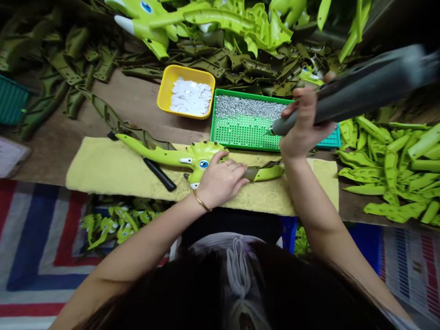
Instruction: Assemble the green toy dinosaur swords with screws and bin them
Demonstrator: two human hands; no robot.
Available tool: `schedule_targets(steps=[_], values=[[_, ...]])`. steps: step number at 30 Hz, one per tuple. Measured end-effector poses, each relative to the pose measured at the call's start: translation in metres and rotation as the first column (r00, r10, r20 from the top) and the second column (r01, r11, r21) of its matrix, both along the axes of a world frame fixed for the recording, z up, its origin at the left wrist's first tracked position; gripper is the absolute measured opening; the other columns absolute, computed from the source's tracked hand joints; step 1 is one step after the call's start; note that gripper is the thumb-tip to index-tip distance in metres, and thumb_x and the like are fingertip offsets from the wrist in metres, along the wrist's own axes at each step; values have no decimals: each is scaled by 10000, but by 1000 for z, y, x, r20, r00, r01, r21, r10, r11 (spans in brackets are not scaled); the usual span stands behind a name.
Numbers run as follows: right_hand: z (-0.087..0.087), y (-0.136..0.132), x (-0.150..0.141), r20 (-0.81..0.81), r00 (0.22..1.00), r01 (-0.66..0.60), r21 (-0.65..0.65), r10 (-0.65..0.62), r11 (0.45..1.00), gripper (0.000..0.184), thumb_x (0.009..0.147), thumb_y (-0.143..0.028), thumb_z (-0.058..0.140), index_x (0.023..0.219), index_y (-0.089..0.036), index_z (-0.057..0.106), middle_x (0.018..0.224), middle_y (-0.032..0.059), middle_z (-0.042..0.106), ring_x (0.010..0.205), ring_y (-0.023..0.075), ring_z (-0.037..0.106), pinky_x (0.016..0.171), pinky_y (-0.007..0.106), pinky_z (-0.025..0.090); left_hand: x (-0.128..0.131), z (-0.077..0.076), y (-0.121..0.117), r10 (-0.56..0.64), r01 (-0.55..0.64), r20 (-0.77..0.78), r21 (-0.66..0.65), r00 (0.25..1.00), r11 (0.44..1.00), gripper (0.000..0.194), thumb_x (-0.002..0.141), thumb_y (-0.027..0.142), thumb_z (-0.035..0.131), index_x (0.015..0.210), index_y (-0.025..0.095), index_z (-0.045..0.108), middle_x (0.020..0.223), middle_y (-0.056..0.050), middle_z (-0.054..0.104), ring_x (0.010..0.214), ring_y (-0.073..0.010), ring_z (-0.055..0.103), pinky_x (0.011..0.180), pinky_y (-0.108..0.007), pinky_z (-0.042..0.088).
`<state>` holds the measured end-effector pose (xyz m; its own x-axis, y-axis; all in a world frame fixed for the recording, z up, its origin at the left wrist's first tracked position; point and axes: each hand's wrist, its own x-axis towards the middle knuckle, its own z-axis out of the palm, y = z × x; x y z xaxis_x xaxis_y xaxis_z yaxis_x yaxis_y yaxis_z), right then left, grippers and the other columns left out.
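Observation:
My right hand (299,126) is wrapped round a dark grey electric screwdriver (357,89). The tool's tip points down to the left, over the green perforated tray (240,133), whose back part is covered with small silver screws (247,107). On the yellow cloth (99,165) lies a lime-green toy dinosaur (202,156) with a frilled head, a blue eye and a long green piece stretching left. My left hand (223,183) grips it from above, covering its middle. A black rod (160,174) lies under the toy's left side.
A yellow bowl (161,98) of white flat pieces stands left of the tray. Dark olive plastic parts (237,64) pile up behind it. Lime-green parts (392,169) heap at the right, with more toy parts (220,20) at the back. A teal basket (12,101) sits far left.

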<state>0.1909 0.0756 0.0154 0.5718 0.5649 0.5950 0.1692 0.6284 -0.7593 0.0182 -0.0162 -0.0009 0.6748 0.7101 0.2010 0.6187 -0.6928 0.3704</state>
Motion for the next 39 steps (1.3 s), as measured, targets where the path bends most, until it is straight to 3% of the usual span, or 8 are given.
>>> schedule_targets(steps=[8,18,21,25,28,31,34,39], values=[[20,-77,-6,128,974,-166,-142,185,976,377,817,-566,603,1123,-357,533,831,-32,594,440,54,465,400,224,427,1,-2,2,7,-6,18,-49,1000,999,237,916,324,546,1022,172,693,964,-65,758,886,-229,686,1015,-484,364],[0,-85,-10,143,938,-299,-128,316,946,353,786,-464,688,1092,-316,590,699,-67,592,464,75,537,433,232,471,0,-2,1,9,-5,44,-78,999,997,238,892,291,568,1032,153,702,965,-90,753,900,-236,681,1033,-487,350],[14,-70,-7,151,944,-279,-101,292,955,357,797,-466,679,1115,-328,592,762,-63,634,446,60,530,396,214,437,1,-1,2,-3,6,50,-71,999,997,247,905,296,560,1048,145,695,970,-90,752,894,-235,680,1029,-492,367],[19,-17,4,30,999,20,45,-22,999,343,828,-490,638,1096,-294,554,814,-50,601,444,47,503,386,215,408,-1,3,-2,-12,13,29,-11,999,1000,239,905,259,563,1094,156,668,1128,-114,709,1075,-271,630,1068,-531,344],[-3,19,18,65,996,73,-142,-64,987,468,838,-598,567,1150,-253,519,849,-6,586,502,62,531,483,249,497,-17,6,-12,104,-113,93,89,990,990,276,872,228,604,1140,171,633,1312,-160,592,1222,-311,537,1057,-551,366],[-28,34,28,142,987,101,-212,-72,972,528,852,-671,475,1182,-261,525,833,6,579,556,96,578,544,286,529,-47,3,-27,402,-441,256,115,879,890,212,840,244,647,1029,150,626,1096,-167,628,1084,-293,585,914,-463,490],[-38,34,29,172,977,155,-153,-129,976,502,865,-680,439,1171,-294,537,797,-9,552,565,116,594,526,300,507,-74,-3,-42,684,-666,280,-173,674,726,221,816,331,674,940,175,579,870,-84,609,840,-228,622,724,-375,537],[-26,30,20,164,978,148,-125,-127,981,481,829,-682,513,1098,-283,533,827,-3,567,513,92,527,500,290,471,-79,-2,-48,885,-361,133,-878,446,314,552,727,513,720,1107,182,495,836,-16,624,618,-168,656,566,-335,584]])
